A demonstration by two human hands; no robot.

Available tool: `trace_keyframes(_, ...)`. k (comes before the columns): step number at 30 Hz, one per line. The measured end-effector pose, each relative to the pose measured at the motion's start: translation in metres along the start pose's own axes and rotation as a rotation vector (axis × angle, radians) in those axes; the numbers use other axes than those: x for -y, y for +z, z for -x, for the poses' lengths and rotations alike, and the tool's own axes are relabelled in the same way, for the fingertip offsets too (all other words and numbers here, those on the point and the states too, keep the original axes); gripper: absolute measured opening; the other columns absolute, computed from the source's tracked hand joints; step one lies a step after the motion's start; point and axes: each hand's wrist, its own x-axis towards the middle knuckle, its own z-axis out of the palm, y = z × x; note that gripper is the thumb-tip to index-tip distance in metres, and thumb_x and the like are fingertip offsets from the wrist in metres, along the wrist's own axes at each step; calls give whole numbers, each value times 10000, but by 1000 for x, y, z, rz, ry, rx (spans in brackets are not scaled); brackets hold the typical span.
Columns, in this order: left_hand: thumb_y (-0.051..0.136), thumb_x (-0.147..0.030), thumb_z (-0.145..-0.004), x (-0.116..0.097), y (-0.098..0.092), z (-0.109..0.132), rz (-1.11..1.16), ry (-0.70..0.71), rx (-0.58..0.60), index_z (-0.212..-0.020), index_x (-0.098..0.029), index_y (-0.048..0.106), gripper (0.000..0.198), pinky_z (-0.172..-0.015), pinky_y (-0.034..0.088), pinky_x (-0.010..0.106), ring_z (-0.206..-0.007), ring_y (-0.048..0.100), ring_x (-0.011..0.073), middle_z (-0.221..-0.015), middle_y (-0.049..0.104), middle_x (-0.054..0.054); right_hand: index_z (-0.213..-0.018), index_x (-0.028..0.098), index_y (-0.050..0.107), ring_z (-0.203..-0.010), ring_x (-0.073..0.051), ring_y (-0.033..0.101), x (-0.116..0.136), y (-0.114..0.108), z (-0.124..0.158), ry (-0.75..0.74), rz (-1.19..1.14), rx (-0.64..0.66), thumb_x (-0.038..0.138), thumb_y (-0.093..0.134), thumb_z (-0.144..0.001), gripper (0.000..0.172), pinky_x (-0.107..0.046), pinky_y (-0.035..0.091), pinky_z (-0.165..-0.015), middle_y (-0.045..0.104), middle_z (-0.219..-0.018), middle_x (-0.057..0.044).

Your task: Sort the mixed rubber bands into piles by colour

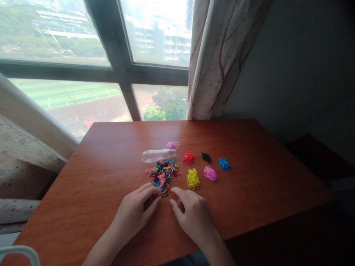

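Left hand (138, 208) is curled in at the fingertips, can't tell if it's pinching a band. Right hand (192, 214) has thumb and finger apart, holding nothing. The mixed rubber band pile (163, 173) sits just past both sets of fingertips, with the yellow band pile (193, 178) right beyond the right hand.

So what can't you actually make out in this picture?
Head view only:
1. What, if anything, the left hand and right hand pinch: their fingertips cover it.
2. Single bands in the mixed pile: too small and tangled to count.
3. The white curved object at the bottom left corner: cut off by the frame edge.
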Motion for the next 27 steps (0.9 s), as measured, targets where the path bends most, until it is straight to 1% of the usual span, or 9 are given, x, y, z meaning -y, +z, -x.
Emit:
trace_keyframes(2, 490, -194, -916, -1, 0, 0, -2, -3, 11, -911, -218, 642, 153, -631, 463, 202, -682, 603, 122, -824, 648, 5, -1160, 241, 629, -752, -166, 623, 2, 2, -2, -14, 0, 18, 182, 596, -896, 273, -248, 394, -694, 701, -846, -2)
trace_keyframes(5, 477, -203, -930, -1, 0, 0, 3, 1, 30, -920, -220, 640, 165, -669, 474, 213, -723, 613, 128, -856, 650, 13, -1103, 243, 652, -803, -173, 639, 5, 5, -7, -39, 1, 24, 170, 580, -902, 226, -246, 406, -719, 711, -882, -12)
trace_keyframes(8, 467, -209, -937, -1, 0, 0, 13, 6, 36, -924, -219, 633, 167, -693, 480, 223, -750, 616, 135, -874, 650, 21, -1049, 244, 665, -800, -169, 641, 7, 8, -10, -55, 16, 23, 151, 562, -902, 203, -242, 406, -714, 713, -877, -12)
trace_keyframes(11, 472, -200, -932, -1, 1, 1, 16, 9, 31, -935, -220, 628, 158, -705, 482, 230, -769, 618, 140, -892, 651, 25, -1042, 253, 665, -791, -168, 639, 8, 8, -11, -67, 29, 35, 144, 547, -904, 212, -244, 401, -706, 713, -871, -7)
trace_keyframes(13, 475, -193, -928, 0, 2, 1, 19, 9, 22, -935, -220, 626, 153, -708, 481, 231, -770, 617, 141, -893, 649, 23, -1074, 258, 657, -801, -172, 638, 8, 7, -11, -67, 26, 41, 153, 547, -905, 227, -249, 399, -708, 714, -885, -7)
trace_keyframes(16, 473, -197, -933, 1, 3, 1, 16, 6, -5, -941, -222, 625, 155, -697, 475, 227, -747, 608, 136, -868, 639, 15, -1173, 263, 625, -808, -174, 634, 8, 6, -10, -60, 20, 38, 162, 568, -892, 304, -257, 397, -707, 711, -900, -2)
trace_keyframes(19, 476, -214, -942, 3, 5, 1, -5, -2, -31, -948, -226, 625, 150, -687, 467, 224, -716, 592, 129, -849, 625, 8, -1211, 255, 602, -750, -168, 619, 9, 5, -9, -39, 12, 27, 175, 594, -872, 348, -260, 381, -671, 691, -827, 10)
trace_keyframes(24, 480, -246, -955, 1, 6, 1, -39, 6, -49, -935, -222, 618, 141, -614, 432, 209, -631, 543, 108, -811, 592, -4, -1008, 241, 630, -636, -153, 577, 10, 4, -7, 59, -43, -14, 289, 700, -831, 196, -249, 347, -618, 601, -656, 47)
trace_keyframes(27, 471, -251, -961, -2, 6, 1, -59, 22, -65, -931, -216, 613, 150, -595, 420, 206, -616, 527, 105, -799, 582, -3, -947, 232, 627, -619, -144, 571, 10, 4, -6, 76, -78, -64, 359, 742, -810, 219, -240, 350, -614, 583, -640, 51)
